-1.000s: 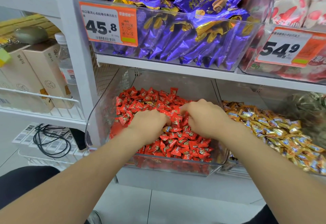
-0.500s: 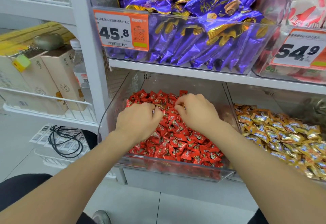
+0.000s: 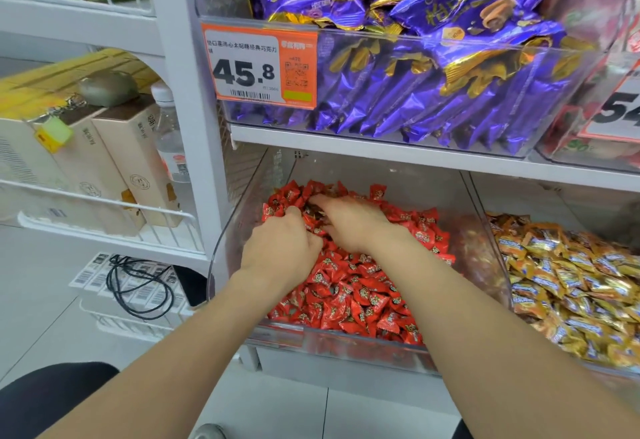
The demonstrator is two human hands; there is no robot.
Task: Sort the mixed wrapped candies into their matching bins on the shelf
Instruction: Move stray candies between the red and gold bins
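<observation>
Two bare forearms reach in from the bottom edge, above a dark trouser leg [image 3: 52,400] and the pale tiled floor [image 3: 311,411]. Both end inside a clear bin [image 3: 329,343] on the lower shelf level, which is heaped with red candies [image 3: 360,303].

The left hand [image 3: 280,251] sits knuckles-up on the left side of the heap. Its fingers bend down into the wrappers and the tips are buried, so I cannot tell whether they pinch a sweet. The right hand [image 3: 349,224] lies just beside it and a little farther in. Its fingers are stretched flat, pointing up and to the left across the pile, with the tips among the candies near the back. A few darker, brownish wrappers show between the two hands, too blurred to name.

Right of this bin, a second clear bin [image 3: 571,199] holds gold candies [image 3: 571,286]. Left of the shelf post, a black cable [image 3: 138,286] lies coiled over barcode labels on a low wire rack. Above that, another rack carries cream boxes [image 3: 131,161] and a water bottle [image 3: 169,134].

Farther up, the white shelf board [image 3: 381,153] carries an upper bin [image 3: 346,28] packed with purple packets [image 3: 433,92]. An orange price tag [image 3: 263,68] on its front reads 45.8. Another price tag [image 3: 620,109] is cut off at the right edge.
</observation>
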